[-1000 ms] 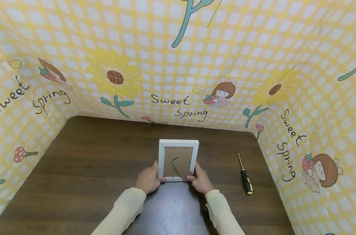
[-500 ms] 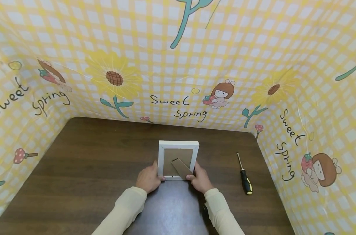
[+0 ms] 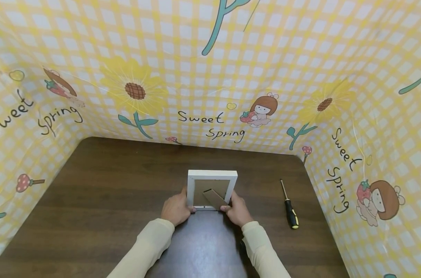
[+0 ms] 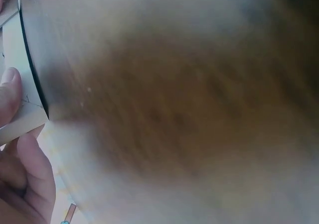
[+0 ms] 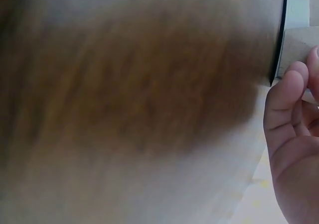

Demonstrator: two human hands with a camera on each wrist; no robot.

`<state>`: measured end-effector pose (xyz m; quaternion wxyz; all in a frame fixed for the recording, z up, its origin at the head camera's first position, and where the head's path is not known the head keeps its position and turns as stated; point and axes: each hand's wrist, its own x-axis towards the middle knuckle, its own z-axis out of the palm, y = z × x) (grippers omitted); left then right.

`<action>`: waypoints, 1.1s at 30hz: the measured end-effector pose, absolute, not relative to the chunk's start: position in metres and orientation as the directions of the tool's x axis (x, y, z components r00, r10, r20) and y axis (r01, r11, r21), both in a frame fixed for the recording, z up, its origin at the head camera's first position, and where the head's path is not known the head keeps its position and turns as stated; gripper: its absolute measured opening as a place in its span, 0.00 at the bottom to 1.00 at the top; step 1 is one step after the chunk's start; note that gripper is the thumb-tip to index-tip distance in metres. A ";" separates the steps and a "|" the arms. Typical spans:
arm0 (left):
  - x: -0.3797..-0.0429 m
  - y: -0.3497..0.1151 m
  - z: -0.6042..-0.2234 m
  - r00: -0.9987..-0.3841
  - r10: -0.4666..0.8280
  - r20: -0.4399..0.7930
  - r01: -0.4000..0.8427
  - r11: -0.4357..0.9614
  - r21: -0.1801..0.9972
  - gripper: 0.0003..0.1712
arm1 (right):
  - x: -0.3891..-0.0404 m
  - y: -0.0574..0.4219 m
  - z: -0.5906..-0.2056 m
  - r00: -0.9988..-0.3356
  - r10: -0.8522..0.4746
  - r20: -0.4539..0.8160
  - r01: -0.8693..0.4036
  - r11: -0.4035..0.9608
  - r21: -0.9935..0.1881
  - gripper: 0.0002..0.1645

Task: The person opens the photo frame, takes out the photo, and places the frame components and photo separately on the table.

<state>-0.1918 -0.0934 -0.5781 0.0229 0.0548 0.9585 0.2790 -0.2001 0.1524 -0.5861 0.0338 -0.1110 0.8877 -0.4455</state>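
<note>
A white picture frame stands nearly upright on the dark table, its brown backing facing me. From the backing a cardboard easel leg slants toward the lower right corner. My left hand grips the frame's lower left corner, thumb on the near face and fingers behind the side. At the lower right, my right hand pinches the corner and the end of the easel leg. The left wrist view has the left thumb over the frame's edge; the right wrist view catches the right hand by the leg.
A screwdriver with a black and yellow handle lies on the table to the right. Yellow checked cloth walls the table at the back and both sides.
The frame's top has tipped toward me and its bottom edge sits slightly farther away, so its back looks shorter. Both hands keep their hold, and the screwdriver lies as before.
</note>
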 end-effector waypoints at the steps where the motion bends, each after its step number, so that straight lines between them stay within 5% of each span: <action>1: -0.192 -0.093 -0.578 -0.993 0.117 -0.011 0.092 0.837 0.540 0.37 | -0.200 0.152 -0.586 -0.974 -0.225 0.034 -0.162 0.581 -0.797 0.26; 33: -0.191 -0.093 -0.579 -0.996 0.089 -0.022 0.058 0.801 0.595 0.20 | -0.198 0.152 -0.582 -0.973 -0.225 0.046 -0.178 0.611 -0.771 0.22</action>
